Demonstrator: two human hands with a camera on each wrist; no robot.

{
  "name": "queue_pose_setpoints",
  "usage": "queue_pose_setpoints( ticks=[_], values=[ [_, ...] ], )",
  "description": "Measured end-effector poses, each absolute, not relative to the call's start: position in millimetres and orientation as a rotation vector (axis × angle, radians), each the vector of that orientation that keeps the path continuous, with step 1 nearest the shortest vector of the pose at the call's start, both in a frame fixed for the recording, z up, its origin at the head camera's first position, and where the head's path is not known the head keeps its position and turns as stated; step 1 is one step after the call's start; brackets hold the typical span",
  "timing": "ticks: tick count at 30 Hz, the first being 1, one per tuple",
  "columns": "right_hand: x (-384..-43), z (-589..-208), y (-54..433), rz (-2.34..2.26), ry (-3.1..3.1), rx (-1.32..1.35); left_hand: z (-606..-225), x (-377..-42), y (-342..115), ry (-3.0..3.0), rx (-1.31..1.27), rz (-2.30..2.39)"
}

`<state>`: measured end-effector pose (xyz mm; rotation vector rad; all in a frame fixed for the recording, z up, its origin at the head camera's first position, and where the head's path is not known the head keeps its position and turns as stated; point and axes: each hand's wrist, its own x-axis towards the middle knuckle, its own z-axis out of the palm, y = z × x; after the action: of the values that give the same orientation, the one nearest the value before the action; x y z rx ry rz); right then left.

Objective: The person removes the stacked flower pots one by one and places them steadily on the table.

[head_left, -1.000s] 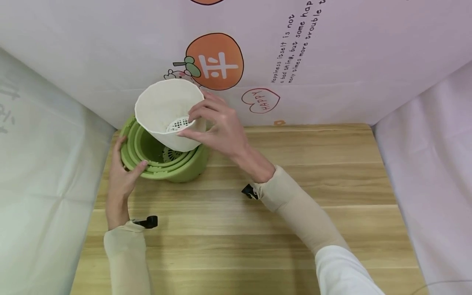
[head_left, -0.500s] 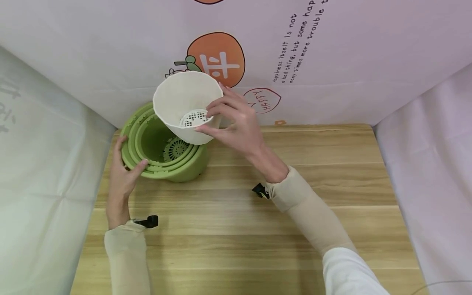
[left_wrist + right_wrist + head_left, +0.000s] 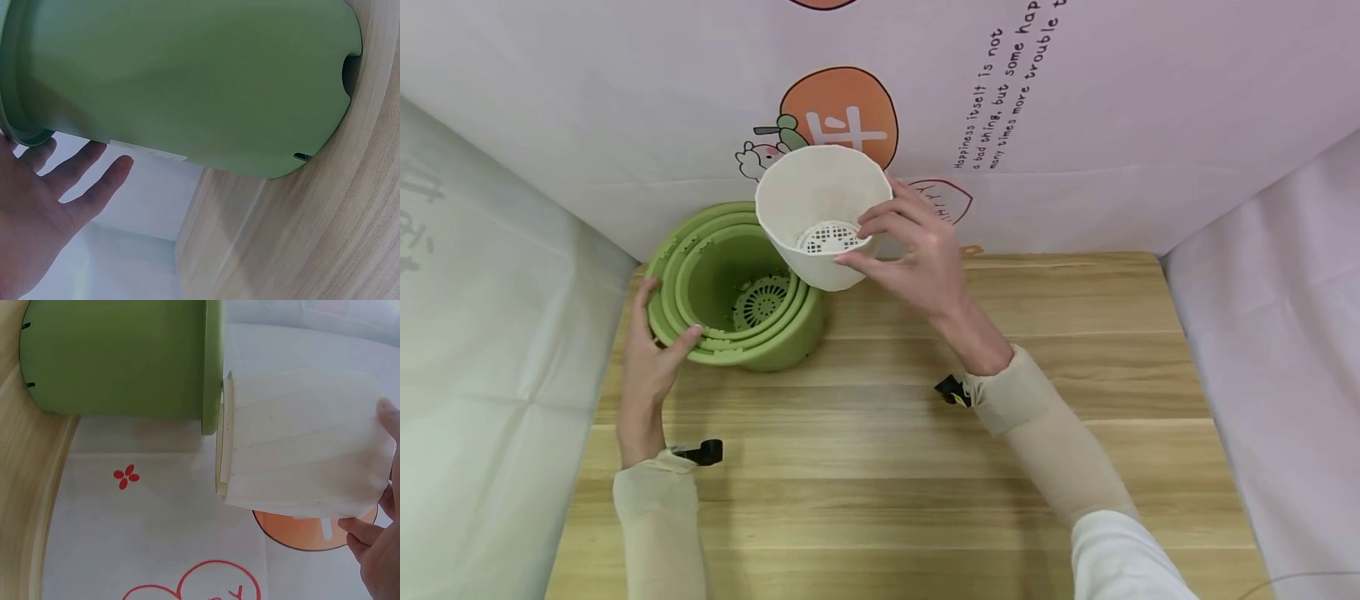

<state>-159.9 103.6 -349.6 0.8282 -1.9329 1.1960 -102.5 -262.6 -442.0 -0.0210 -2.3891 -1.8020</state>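
Observation:
Nested green plastic flower pots (image 3: 790,342) stand at the back left of the table, a slotted base visible inside the innermost. My left hand (image 3: 651,358) grips their rim at the left, thumb over the top edge; in the left wrist view its fingers (image 3: 112,178) lie along the outside under the lip. A white flower pot (image 3: 820,179) with a perforated bottom is held up, tilted, by my right hand (image 3: 925,258), which pinches its rim at the right side. In the right wrist view the white pot's base (image 3: 226,437) is right at the green rim (image 3: 212,369).
The wooden table (image 3: 850,442) ends at a white printed cloth backdrop (image 3: 1060,200). Cloth walls rise on the left (image 3: 490,333) and the right (image 3: 1262,317). A thin cord (image 3: 1300,575) shows at the lower right.
My right hand has moved the white pot to the right, from over the green pots' opening to their right edge, baring more of their inside. The left hand has stayed on the rim.

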Motion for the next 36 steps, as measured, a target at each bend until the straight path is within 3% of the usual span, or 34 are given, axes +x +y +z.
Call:
queue_pose_setpoints(
  ticks=[36],
  values=[
    [-149, -372, 156, 1.205, -1.957, 0.713, -443, -103, -261, -2.345, -0.035, -1.838]
  ],
)
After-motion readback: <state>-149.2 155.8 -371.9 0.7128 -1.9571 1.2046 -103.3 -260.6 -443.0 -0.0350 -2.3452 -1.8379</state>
